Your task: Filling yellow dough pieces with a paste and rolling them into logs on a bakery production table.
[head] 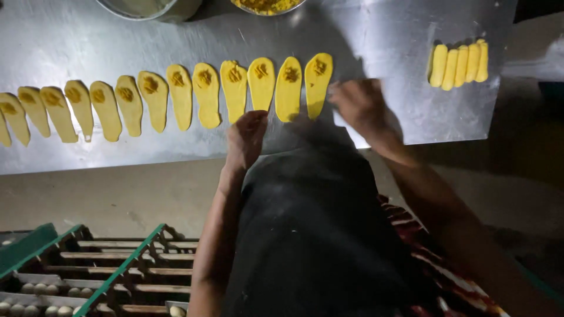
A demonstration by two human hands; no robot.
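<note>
Steel bench (399,35) with dough on it
A row of flattened yellow dough ovals (182,97), each topped with filling, crosses it; five rolled dough pieces (460,64) lie together at the right, two bowls (267,6) at the far edge.

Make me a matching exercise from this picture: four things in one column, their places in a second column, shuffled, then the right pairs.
Things:
1. rolled dough sticks
2. bowl of yellow filling
3. flat dough strips
4. wooden rack

Places:
A. bottom left, below the table
B. long row across the metal table
C. table's far edge, top centre
D. small cluster at the table's right end

Pairs: 1-D, 2-C, 3-B, 4-A
</note>
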